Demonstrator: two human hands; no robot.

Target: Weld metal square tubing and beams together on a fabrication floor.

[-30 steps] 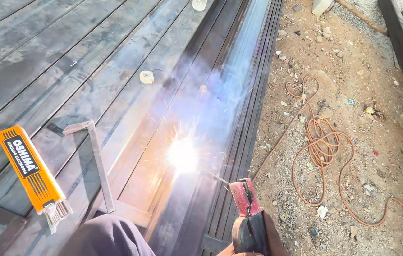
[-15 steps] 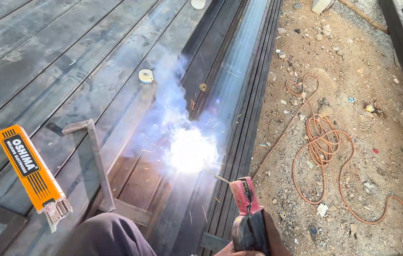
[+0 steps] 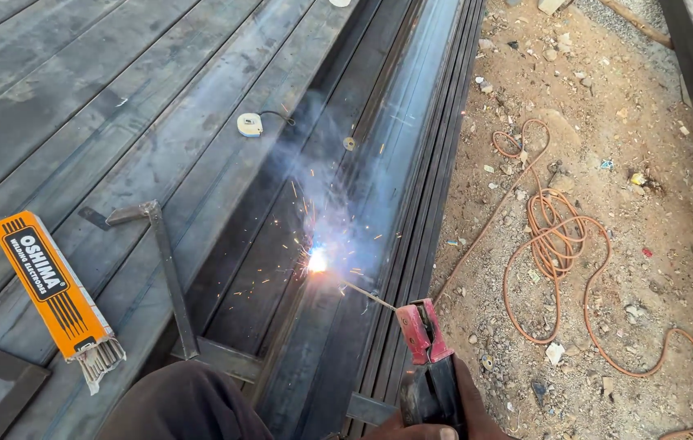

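The right hand showed only at the near edge, its fingers closed round the black handle of a red-jawed electrode holder. The left hand was out of sight, so I could not tell what its fingers were doing. A thin welding rod ran from the holder's jaws leftward and away, and its tip met a long dark steel section, where a white-blue arc burned. Sparks scattered about it and pale smoke drifted toward the far end.

To my eye the step in hand was laying a weld at that spot, with the arc lit and the rod feeding in. The next move, I judged, called for a steady grip and a constant small gap at the tip as the rod shortened.

An orange box of rods lay open to the near left, with a small white tape measure farther off. An orange cable looped over the dirt on the right.
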